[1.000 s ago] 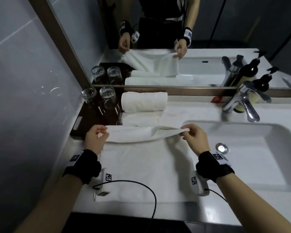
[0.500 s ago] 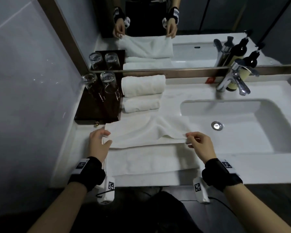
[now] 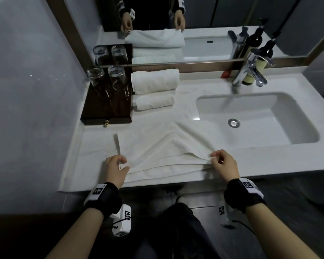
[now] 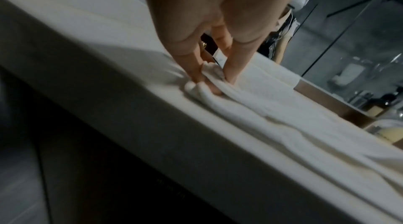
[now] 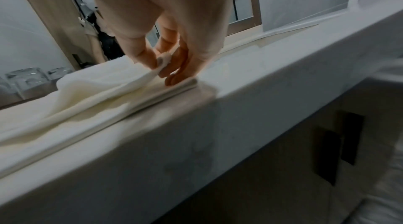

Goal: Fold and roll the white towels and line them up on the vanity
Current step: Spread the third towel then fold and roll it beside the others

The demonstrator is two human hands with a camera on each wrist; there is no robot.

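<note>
From the head camera I see the white towel (image 3: 157, 146) spread on the vanity (image 3: 269, 161), left of the sink (image 3: 260, 116), its top layer drawn toward the front edge. My left hand (image 3: 116, 169) pinches the near left corner and my right hand (image 3: 224, 165) pinches the near right corner, the folded layers stacked between them. Behind, two rolled towels (image 3: 154, 82) lie side by side against the mirror frame, next to a dark tray (image 3: 94, 113) carrying two upturned glasses (image 3: 108, 79). A faucet (image 3: 251, 71) stands behind the basin.

In the left wrist view, the left hand (image 4: 209, 65) has thumb and fingers closed on a bunched bit of towel (image 4: 272, 117) near the counter's edge (the picture is blurred, so I think the corner is pressed down, though I cannot be sure).

In the right wrist view, the right hand (image 5: 170, 65) grips the upper layer's corner between thumb and forefinger, raised slightly above the lower layers of the towel (image 5: 91, 100), while the other fingertips touch the stack.
</note>
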